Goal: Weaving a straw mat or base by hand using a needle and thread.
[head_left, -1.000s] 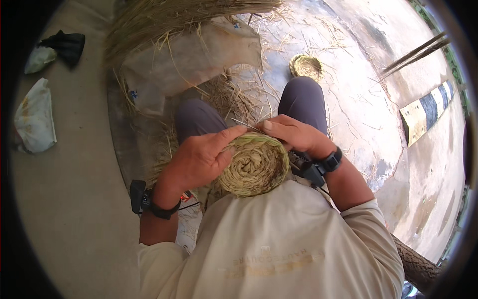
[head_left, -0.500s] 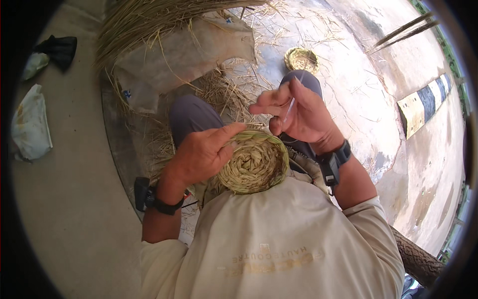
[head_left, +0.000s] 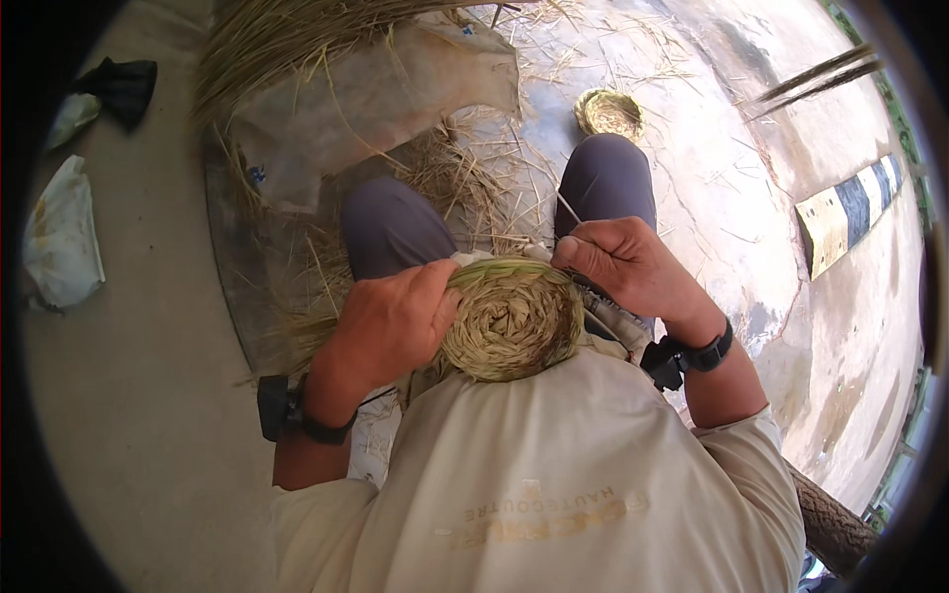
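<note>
A round, coiled straw basket (head_left: 509,321) rests against my shirt front, its woven spiral base facing up and a greener band along its far rim. My left hand (head_left: 390,321) is closed on the basket's left edge, fingers over the rim. At the far right edge of the rim, my right hand (head_left: 628,267) is closed in a pinch. A thin pale needle-like rod (head_left: 567,208) sticks out from its fingers, pointing away from me. The fingers hide the rod's other end, and I cannot tell whether it touches the basket.
A second small straw basket (head_left: 609,114) lies on the concrete beyond my right knee (head_left: 605,178). Long dry stalks (head_left: 287,54) lie on a pale plastic sheet (head_left: 366,94) at the far left. Loose straw litters the ground. A striped barrier block (head_left: 855,212) stands at the right.
My right hand has come down from its raised, spread position with the thin rod to the basket's rim, and its fingers have closed. My left hand stays on the basket's left edge.
</note>
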